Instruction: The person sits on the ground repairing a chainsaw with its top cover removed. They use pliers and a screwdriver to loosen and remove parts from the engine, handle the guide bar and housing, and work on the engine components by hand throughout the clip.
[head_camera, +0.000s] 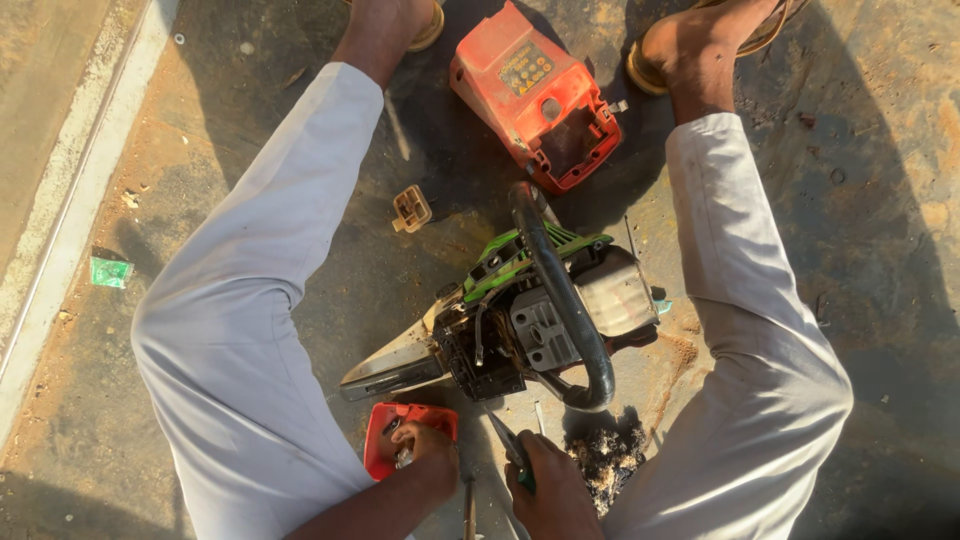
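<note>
Both hands are working low between the knees: left hand (425, 440) fingers curling into the red tray (385, 440), right hand (548, 485) gripping pliers (512, 450) pointing up toward the chainsaw body (520, 320) just beyond.

Left hand (425, 442) reaches into a small red tray (385, 440); right hand (545, 480) holds green-handled pliers (512, 452) beside the opened chainsaw (520, 315).

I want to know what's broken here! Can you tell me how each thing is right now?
Chainsaw: lying on the ground, cover off, insides showing.
Orange cover: removed, lying apart, hollow side partly up.
Red tray: on ground, left hand reaching in.
Pliers: held in right hand.
</note>
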